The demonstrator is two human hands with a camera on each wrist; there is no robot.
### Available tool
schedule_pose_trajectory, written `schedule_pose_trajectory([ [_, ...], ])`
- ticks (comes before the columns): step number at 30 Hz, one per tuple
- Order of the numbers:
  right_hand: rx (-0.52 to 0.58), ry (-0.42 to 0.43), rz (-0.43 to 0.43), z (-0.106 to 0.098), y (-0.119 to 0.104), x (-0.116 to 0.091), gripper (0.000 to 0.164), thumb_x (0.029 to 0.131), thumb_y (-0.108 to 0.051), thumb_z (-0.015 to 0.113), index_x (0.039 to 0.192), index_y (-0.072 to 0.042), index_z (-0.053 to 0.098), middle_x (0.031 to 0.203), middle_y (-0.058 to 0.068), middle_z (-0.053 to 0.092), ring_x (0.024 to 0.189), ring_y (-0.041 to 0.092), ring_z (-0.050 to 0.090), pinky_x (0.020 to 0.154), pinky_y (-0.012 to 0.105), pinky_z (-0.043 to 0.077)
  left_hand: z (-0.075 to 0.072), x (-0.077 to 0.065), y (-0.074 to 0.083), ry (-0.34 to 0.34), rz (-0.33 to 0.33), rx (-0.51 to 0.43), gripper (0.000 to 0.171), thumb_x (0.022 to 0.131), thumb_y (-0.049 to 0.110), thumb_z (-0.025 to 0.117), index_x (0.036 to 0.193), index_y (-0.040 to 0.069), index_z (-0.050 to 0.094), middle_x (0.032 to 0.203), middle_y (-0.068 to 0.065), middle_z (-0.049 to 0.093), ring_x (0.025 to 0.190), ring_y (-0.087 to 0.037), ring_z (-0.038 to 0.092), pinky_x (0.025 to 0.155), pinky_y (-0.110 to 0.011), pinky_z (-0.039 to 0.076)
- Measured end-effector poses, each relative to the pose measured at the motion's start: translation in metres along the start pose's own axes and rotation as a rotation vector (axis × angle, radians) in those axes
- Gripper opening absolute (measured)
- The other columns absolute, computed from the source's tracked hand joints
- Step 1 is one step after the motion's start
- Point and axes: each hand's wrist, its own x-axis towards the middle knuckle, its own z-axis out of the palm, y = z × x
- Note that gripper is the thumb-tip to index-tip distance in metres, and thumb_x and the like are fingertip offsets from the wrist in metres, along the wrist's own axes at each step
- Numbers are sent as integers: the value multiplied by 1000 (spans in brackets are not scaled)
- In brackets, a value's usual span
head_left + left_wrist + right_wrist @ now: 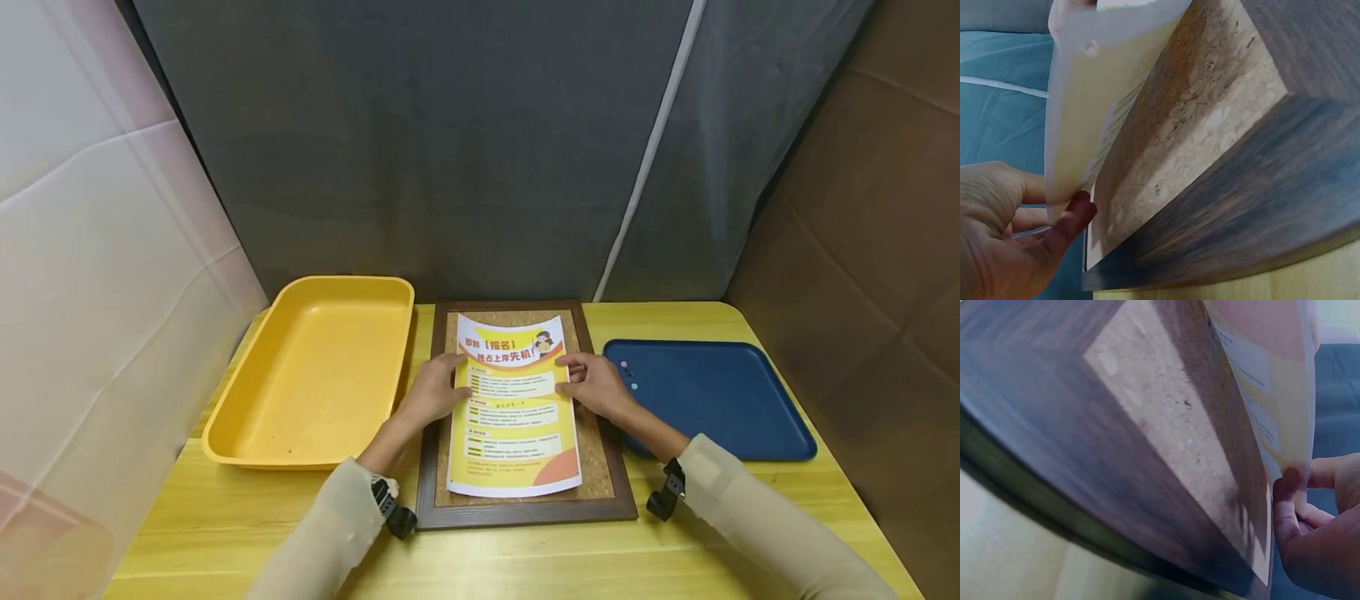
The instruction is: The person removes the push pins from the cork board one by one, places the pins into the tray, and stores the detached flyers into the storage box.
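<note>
A yellow and white printed flyer (517, 442) is held over a cork board (596, 467) with a dark brown wooden frame. My left hand (435, 388) pinches the flyer's left edge between thumb and fingers, about a third of the way down. On the opposite edge, at nearly the same height, my right hand (596, 385) pinches the sheet too. Both wrist views show the flyer (1100, 94) bowed and raised off the cork (1179, 412), casting a shadow on it. Its lower edge lies inside the board's bottom frame in the head view.
To the left stands a deep yellow tray (307, 375). A shallow blue tray (712, 400) sits at the right, with a few tiny pins (628, 375) near its left edge. Grey, white and brown sheets wall in the wooden table (525, 562).
</note>
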Motion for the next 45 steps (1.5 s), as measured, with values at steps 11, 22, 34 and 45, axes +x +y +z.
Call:
schedule_pose_trajectory([
  [11, 0, -5, 4, -4, -20, 7, 39, 89, -11, 83, 126, 1, 73, 107, 16, 73, 90, 23, 70, 69, 29, 53, -21, -1, 7, 0, 7, 11, 61, 91, 2, 79, 147, -11, 56, 151, -32, 54, 140, -44, 54, 111, -54, 49],
  [22, 97, -29, -47, 1, -59, 22, 37, 90, -11, 83, 123, 3, 73, 108, 17, 77, 89, 22, 77, 71, 26, 56, -57, 1, 3, 16, -14, 51, 64, 93, 1, 77, 150, -11, 51, 151, -33, 53, 116, -41, 69, 86, -43, 63],
  [34, 231, -126, -65, 22, -100, 42, 41, 93, -7, 78, 131, 5, 68, 114, 19, 74, 92, 19, 75, 85, 47, 63, -107, -4, -17, 10, 6, 116, 66, 93, 0, 76, 151, -13, 48, 153, -36, 49, 118, -52, 67, 92, -53, 61],
  [45, 340, -206, -74, 55, -129, 60, 44, 93, -2, 75, 135, 7, 66, 119, 20, 71, 97, 18, 73, 80, 28, 61, -153, -12, -44, -19, -37, 126, 68, 95, 6, 75, 155, -8, 46, 152, -35, 51, 121, -54, 65, 96, -57, 58],
])
